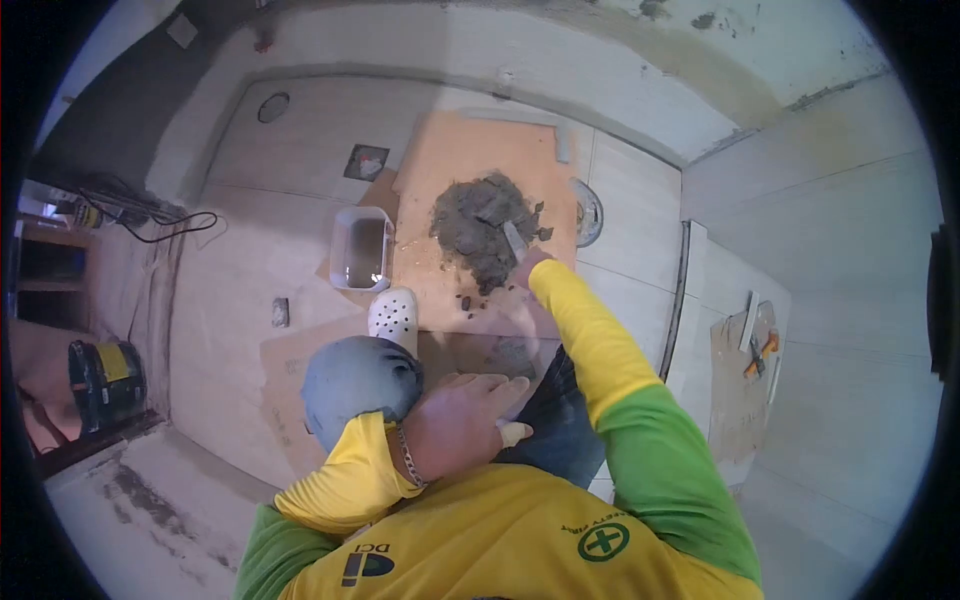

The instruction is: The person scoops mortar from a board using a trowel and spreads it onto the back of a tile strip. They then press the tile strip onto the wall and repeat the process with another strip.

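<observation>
I have the grey mortar [472, 218] spread in a rough mound near the middle of my head view, on the upper part of a tan board [425, 295], with loose crumbs at its 6 o'clock edge. At the mound's 4 o'clock side my right hand [527, 268] is closed around a hand tool [514, 238]; its handle is hidden in my grip, and its pale blade points toward 11 o'clock, against the mortar. My left hand [465, 415] lies at 6 o'clock from the mound, over my lap, fingers stretched out and grasping nothing that I can see, with a pale wrap on the thumb. A whitish tub [344, 255] stands at 9 o'clock, beside the board, holding what looks like liquid. At 3 o'clock a round metallic disc [592, 212] sits partly behind the board's edge. My white clog [394, 318] is at 7 o'clock. Farther out, I see a square floor recess [367, 161] at 10 o'clock, a small grey block [280, 312] at 8, a dark bucket [105, 385] well beyond it, and an orange-handled tool [762, 355] at 4.
</observation>
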A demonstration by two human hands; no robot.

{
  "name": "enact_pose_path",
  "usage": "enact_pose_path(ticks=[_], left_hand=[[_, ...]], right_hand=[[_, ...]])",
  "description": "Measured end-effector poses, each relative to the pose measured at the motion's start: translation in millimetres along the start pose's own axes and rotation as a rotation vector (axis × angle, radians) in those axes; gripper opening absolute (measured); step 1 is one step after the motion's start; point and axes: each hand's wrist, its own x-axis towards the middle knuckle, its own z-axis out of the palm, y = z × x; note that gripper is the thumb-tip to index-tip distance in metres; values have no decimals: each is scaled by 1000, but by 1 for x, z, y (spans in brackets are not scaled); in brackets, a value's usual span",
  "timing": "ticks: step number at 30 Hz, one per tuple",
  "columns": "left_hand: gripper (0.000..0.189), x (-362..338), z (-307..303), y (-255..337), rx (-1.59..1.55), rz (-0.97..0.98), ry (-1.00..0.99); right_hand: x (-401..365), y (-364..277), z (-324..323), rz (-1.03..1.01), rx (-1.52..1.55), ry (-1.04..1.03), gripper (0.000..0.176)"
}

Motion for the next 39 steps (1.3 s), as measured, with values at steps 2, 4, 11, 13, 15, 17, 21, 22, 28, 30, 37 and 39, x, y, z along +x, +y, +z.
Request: enact_pose_path(ticks=[2, 4, 11, 13, 15, 17, 21, 22, 28, 30, 37, 39], left_hand=[[54, 2, -2, 1, 11, -3, 1], [53, 3, -6, 5, -32, -20, -30], [53, 11, 2, 2, 47, 31, -39], [52, 11, 8, 0, 57, 13, -48], [51, 10, 12, 0, 33, 15, -60], [50, 14, 12, 1, 0, 33, -73], [50, 13, 3, 8, -18, 10, -144], [51, 13, 3, 9, -54, 10, -140], [50, 9, 0, 8, -23, 8, -60], [49, 2, 4, 4, -9, -27, -60], [50, -14, -4, 7, 9, -162, -30], [51, -14, -5, 6, -8, -141, 0]], right_hand=[[-9, 6, 49, -55, -24, 258, 67], [14, 40, 132, -37, 51, 347, 73], [24, 45, 137, 39, 113, 226, 61], [-16, 24, 121, 18, 178, 273, 54], [-49, 7, 103, 57, 704, -229, 39], [-56, 36, 146, -411, 358, -16, 24], [-13, 72, 252, -641, 562, 143, 18], [-25, 51, 248, -463, 764, 38, 14], [55, -20, 180, -109, 1504, -457, 21], [55, -27, 164, -93, 1636, -572, 22], [4, 4, 101, -331, 1608, -435, 19], [-13, 10, 88, -391, 1378, -235, 18]])
